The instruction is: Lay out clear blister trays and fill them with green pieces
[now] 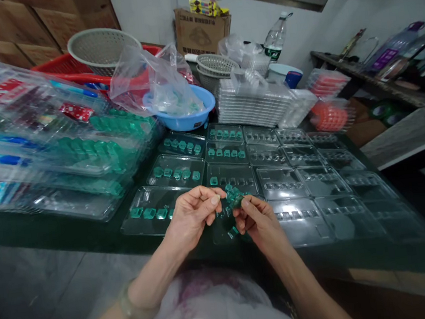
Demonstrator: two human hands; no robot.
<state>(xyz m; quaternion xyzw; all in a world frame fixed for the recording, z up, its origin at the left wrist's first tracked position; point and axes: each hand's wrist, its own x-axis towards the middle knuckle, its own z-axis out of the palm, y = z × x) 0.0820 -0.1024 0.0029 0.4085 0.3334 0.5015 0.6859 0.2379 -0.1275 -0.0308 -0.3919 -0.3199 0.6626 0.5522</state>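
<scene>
My right hand (pixel 258 219) is closed, thumb and fingers gripping a small cluster of green translucent plastic pieces (pixel 233 193). Just left of that cluster, my left hand (pixel 192 215) is closed in a pinch. Whatever its fingertips hold, if anything, is too small to make out. Below both hands lies a clear plastic tray (pixel 232 170) with a green piece in its left slot. Loose green pieces (pixel 233 232) show under my right hand. To the left, a nearer clear tray (pixel 143 228) has a row of green pieces, partly covered by my left hand.
Several clear trays (pixel 292 222) spread rightward over the dark green table (pixel 102 238). Packed clear trays (pixel 63 161) are heaped at left. A blue basin (pixel 187 123) with a plastic bag, a stack of clear trays (pixel 252 106) and a bottle (pixel 276 37) stand behind.
</scene>
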